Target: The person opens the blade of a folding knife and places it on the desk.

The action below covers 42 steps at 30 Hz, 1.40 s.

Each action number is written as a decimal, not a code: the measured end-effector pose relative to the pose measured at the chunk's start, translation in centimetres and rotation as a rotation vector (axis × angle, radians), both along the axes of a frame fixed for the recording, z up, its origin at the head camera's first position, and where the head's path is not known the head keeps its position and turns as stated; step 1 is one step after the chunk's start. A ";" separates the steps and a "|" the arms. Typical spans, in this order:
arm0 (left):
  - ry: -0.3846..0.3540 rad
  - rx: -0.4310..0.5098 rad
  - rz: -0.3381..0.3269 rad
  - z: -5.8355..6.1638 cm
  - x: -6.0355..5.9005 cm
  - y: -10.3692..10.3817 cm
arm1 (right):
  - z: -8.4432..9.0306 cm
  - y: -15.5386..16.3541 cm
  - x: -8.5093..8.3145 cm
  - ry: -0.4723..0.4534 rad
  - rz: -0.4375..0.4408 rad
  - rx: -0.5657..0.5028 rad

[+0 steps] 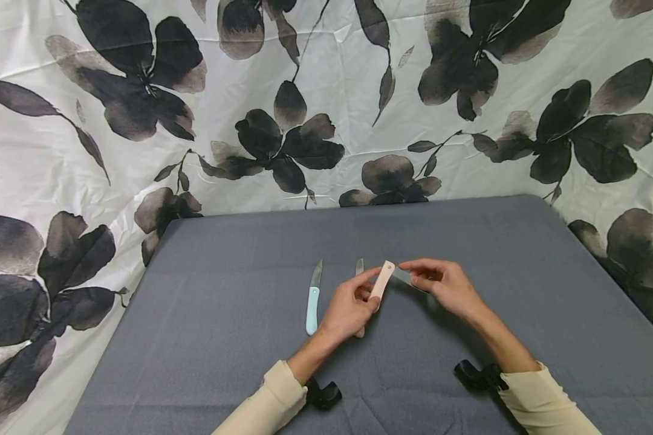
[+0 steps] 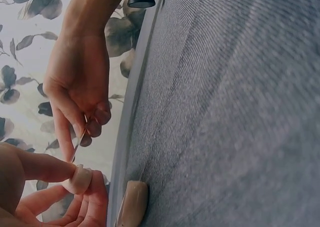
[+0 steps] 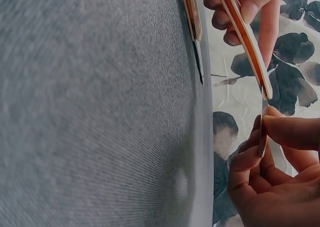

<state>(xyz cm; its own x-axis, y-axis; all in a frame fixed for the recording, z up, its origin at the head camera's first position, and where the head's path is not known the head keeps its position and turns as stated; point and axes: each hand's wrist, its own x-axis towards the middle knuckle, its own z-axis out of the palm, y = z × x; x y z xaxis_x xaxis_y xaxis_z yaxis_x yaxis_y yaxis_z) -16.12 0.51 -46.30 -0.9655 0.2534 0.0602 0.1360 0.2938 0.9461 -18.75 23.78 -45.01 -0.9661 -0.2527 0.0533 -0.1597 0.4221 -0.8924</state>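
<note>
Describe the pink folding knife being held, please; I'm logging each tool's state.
The pink folding knife is held above the grey table between both hands. The left hand grips its pale pink, smooth, plastic-looking handle; the right hand pinches the thin grey blade. The blade stands partly swung out at an angle to the handle. In the right wrist view the handle's slot shows orange-brown.

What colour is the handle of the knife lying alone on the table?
Light blue handle, clearest in the head view.

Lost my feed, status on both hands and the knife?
Left hand grips pink folding-knife handle. Right hand pinches its steel blade. Blue-handled knife lies left, apart.
</note>
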 end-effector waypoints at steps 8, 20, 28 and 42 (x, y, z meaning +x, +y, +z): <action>0.018 -0.080 -0.030 0.0 0.2 -0.6 | 0.1 0.3 0.0 0.021 0.013 0.063; 0.013 -0.147 -0.074 0.0 0.2 -1.1 | 0.1 0.7 -0.1 0.037 0.065 0.111; 0.016 -0.208 -0.121 0.3 0.2 -1.3 | 0.0 0.9 -0.4 0.069 0.107 0.140; 0.025 -0.259 -0.180 0.9 0.2 -1.5 | 0.7 1.2 -0.8 0.093 0.171 0.170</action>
<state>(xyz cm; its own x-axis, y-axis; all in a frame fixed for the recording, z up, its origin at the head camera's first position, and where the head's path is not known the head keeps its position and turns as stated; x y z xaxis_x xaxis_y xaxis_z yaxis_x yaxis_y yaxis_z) -15.96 -0.95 -45.37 -0.9027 0.4303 -0.0052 0.2306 0.4938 0.8384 -19.51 24.94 -44.29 -0.9014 -0.4250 0.0826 -0.3198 0.5249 -0.7888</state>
